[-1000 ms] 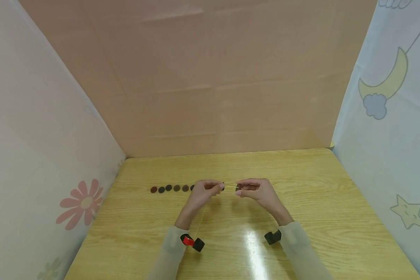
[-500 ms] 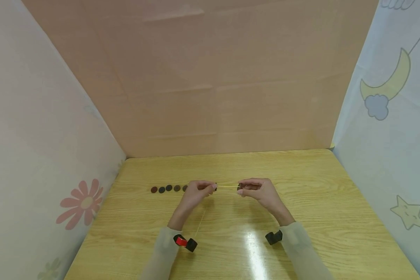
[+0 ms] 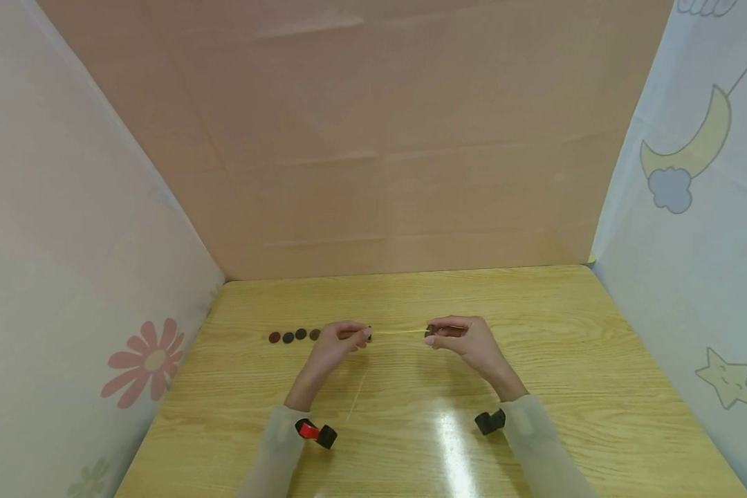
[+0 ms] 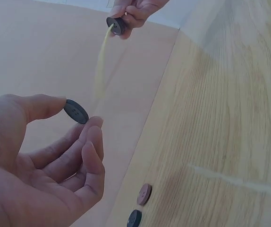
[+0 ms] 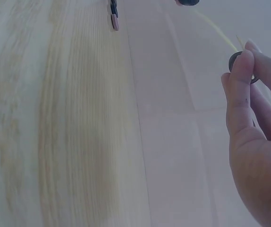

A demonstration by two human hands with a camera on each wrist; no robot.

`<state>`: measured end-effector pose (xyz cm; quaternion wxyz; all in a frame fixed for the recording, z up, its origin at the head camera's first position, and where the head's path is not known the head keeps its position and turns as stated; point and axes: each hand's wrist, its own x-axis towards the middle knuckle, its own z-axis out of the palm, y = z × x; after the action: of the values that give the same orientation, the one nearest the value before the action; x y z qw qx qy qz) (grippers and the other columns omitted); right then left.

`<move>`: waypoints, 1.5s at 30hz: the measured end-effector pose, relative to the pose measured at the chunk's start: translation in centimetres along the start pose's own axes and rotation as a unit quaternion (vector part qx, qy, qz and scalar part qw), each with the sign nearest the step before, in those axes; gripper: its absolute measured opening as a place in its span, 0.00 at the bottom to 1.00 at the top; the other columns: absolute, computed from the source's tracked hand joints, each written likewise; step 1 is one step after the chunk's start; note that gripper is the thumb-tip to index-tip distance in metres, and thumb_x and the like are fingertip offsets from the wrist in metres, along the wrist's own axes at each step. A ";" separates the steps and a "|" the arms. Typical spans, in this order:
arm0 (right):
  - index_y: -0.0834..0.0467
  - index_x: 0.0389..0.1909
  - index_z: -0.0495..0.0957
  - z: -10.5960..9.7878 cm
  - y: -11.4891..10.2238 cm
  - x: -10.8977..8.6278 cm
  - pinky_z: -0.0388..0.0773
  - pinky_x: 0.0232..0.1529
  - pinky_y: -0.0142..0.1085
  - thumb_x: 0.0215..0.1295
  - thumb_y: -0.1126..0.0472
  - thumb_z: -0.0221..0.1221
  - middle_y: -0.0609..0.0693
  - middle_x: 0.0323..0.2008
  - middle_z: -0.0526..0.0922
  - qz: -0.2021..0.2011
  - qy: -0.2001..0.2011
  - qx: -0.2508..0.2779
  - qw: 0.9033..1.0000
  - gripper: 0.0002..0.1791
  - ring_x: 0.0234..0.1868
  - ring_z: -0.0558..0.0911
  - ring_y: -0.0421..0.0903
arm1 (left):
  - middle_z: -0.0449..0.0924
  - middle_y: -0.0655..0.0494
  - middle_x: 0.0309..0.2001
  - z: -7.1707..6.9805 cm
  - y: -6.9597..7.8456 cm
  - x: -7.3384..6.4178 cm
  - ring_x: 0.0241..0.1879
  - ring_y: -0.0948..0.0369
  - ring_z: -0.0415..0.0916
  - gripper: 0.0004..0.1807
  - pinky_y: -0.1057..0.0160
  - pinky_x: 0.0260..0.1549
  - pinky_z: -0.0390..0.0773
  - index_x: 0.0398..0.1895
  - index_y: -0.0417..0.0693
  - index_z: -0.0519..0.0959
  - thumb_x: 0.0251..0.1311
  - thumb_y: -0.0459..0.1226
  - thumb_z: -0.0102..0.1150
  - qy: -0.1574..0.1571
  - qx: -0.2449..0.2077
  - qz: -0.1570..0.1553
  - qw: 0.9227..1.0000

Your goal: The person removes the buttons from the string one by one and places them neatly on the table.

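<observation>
In the head view, my left hand [image 3: 342,340] pinches a dark button [image 4: 76,111] between thumb and fingertips; the left wrist view shows small holes in its face. My right hand [image 3: 467,340] grips another dark button [image 4: 116,26] by its edge. From that button a yellow thread [image 3: 398,332] stretches across to the left hand. Whether it passes through the left button cannot be seen. A short thread end [image 5: 240,41] pokes up by the right fingertips.
Left of the hands, a row of brown and black buttons [image 3: 288,337] lies on the wooden table [image 3: 566,360]; the left hand hides part of it. A thin pale line [image 3: 357,395] shows on the tabletop. Dark camera mounts [image 3: 490,422] sit on both wrists.
My left hand has moved left with its button, widening the gap and lengthening the thread span. The right hand has shifted only slightly right, still holding its button.
</observation>
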<state>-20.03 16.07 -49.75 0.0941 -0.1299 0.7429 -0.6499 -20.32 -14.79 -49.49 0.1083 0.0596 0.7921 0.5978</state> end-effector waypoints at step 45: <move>0.53 0.51 0.83 -0.4 -0.1 -0.1 0.81 0.51 0.53 0.56 0.50 0.70 0.55 0.47 0.86 0.013 0.001 0.012 1.000 0.22 0.50 0.83 0.65 | 0.86 0.51 0.48 -13.5 -5.9 -4.8 0.40 0.61 0.80 0.19 0.68 0.37 0.80 0.53 0.49 0.83 0.67 0.49 0.59 0.185 0.215 0.023 0.958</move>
<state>-20.05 16.41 -49.56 0.1032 -0.1189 0.7368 -0.6576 -18.77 -30.08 -51.19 -0.0697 -0.0120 0.9067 0.4159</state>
